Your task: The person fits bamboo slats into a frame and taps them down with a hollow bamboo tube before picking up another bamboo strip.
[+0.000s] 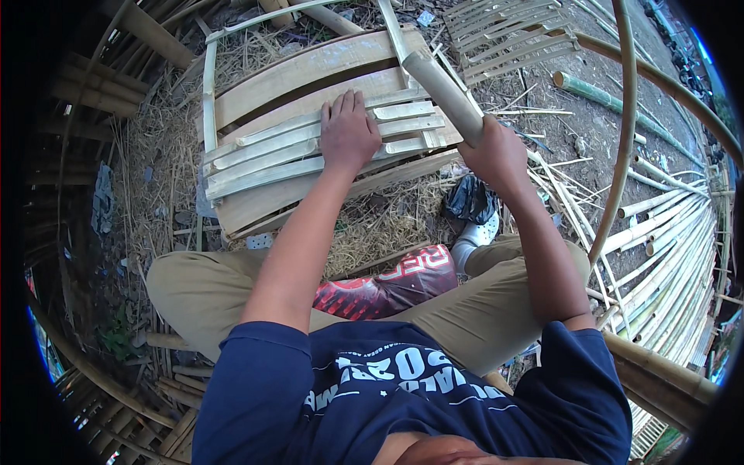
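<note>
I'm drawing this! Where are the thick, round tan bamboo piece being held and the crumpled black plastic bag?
Thick, round tan bamboo piece (444,96), head view: middle of its shaft.
Crumpled black plastic bag (471,198), head view: middle of its folds.

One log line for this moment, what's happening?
left hand: on bamboo slats; right hand: gripping bamboo piece; wooden planks: beneath slats

Black bag (471,198) on ground (167,167); bamboo poles (673,260) right; bluish scrap (103,200) left, perhaps plastic.

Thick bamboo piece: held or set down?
Held: the right hand grips the bamboo piece by its near end. Whether its far end touches the strip: cannot tell.
</note>
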A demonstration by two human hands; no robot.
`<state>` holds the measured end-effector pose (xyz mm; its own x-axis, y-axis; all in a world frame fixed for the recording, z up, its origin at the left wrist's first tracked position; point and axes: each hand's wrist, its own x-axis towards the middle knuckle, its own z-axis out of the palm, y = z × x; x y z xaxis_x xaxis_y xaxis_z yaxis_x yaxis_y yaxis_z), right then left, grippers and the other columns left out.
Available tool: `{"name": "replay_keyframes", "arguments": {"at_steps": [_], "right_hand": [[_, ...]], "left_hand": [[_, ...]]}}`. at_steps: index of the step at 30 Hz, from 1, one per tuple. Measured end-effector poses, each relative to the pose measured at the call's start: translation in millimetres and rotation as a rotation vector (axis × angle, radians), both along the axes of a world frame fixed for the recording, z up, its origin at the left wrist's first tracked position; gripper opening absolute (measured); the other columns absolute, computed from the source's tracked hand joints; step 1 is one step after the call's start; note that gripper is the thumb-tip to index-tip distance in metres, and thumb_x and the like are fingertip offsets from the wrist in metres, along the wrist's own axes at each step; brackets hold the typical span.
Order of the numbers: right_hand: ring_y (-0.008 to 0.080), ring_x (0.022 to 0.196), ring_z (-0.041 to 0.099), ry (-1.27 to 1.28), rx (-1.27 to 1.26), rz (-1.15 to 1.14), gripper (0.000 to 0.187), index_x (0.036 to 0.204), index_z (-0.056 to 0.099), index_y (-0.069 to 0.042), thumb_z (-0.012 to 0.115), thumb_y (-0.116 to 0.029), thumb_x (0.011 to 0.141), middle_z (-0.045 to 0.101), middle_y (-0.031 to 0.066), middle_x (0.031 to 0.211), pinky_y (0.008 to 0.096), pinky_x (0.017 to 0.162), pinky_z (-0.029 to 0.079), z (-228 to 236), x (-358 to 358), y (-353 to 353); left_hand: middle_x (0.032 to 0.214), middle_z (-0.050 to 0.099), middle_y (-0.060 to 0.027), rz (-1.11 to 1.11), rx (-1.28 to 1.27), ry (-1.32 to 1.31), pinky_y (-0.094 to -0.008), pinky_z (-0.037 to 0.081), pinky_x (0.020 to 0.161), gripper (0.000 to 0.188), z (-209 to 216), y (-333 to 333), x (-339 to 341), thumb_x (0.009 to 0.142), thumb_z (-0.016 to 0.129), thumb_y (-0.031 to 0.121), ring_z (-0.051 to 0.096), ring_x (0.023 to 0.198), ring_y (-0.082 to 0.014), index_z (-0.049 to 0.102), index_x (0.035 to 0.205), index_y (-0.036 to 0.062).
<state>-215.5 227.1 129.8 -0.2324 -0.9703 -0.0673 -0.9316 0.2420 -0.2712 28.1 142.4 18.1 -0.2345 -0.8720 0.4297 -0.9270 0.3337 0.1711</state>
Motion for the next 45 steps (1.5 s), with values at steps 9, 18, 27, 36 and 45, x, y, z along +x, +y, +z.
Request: {"name": "replay_keyframes", "arguments": {"at_steps": [9, 18, 27, 36, 45], "right_hand": [[0.0403, 0.087, 0.074, 0.074, 0.051, 0.055, 0.042, 0.105, 0.068, 0.002, 0.074, -0.029, 0.079, 0.075, 0.0217, 0.091, 0.0505, 0.081, 0.058, -5, -16, -8], [0.0425, 0.083, 0.074, 0.191, -0.044, 0.153, 0.025, 0.094, 0.067, 0.0, 0.071, -0.019, 0.078, 0.074, 0.024, 0.086, 0.0512, 0.076, 0.059, -17, -23, -12], [0.0419, 0.086, 0.074, 0.172, 0.011, 0.119, 0.034, 0.098, 0.068, 0.001, 0.072, -0.025, 0.078, 0.075, 0.0231, 0.09, 0.0515, 0.08, 0.059, 0, -17, -13], [0.0394, 0.09, 0.075, 0.007, 0.009, -0.007, 0.045, 0.107, 0.07, 0.003, 0.075, -0.031, 0.077, 0.075, 0.0237, 0.097, 0.0481, 0.084, 0.058, 18, -14, -18], [0.0417, 0.089, 0.074, 0.095, -0.002, 0.044, 0.036, 0.101, 0.069, 0.001, 0.073, -0.025, 0.077, 0.075, 0.0244, 0.095, 0.0496, 0.081, 0.059, -7, -9, -21]], "left_hand": [[0.144, 0.06, -0.0182, 0.014, 0.026, -0.005, -0.0524, 0.029, 0.125, 0.05, 3, 2, -5, 0.096, 0.052, 0.022, 0.053, 0.137, -0.0303, 0.057, 0.141, -0.0008], [0.145, 0.059, -0.0183, 0.002, 0.03, -0.026, -0.0511, 0.025, 0.127, 0.052, 1, 1, -8, 0.096, 0.05, 0.02, 0.052, 0.139, -0.0296, 0.056, 0.141, -0.0031], [0.145, 0.059, -0.0197, 0.004, 0.055, 0.027, -0.0476, 0.033, 0.122, 0.052, 0, 0, -1, 0.095, 0.051, 0.019, 0.052, 0.137, -0.0307, 0.056, 0.141, -0.004], [0.144, 0.059, -0.0197, 0.005, 0.07, 0.043, -0.0489, 0.031, 0.123, 0.052, -2, 2, 1, 0.094, 0.052, 0.019, 0.053, 0.137, -0.0305, 0.056, 0.141, -0.0043], [0.15, 0.055, -0.0207, 0.012, 0.055, -0.006, -0.0514, 0.024, 0.127, 0.056, -4, -3, 3, 0.094, 0.052, 0.02, 0.049, 0.142, -0.0301, 0.053, 0.145, -0.0042]]}}
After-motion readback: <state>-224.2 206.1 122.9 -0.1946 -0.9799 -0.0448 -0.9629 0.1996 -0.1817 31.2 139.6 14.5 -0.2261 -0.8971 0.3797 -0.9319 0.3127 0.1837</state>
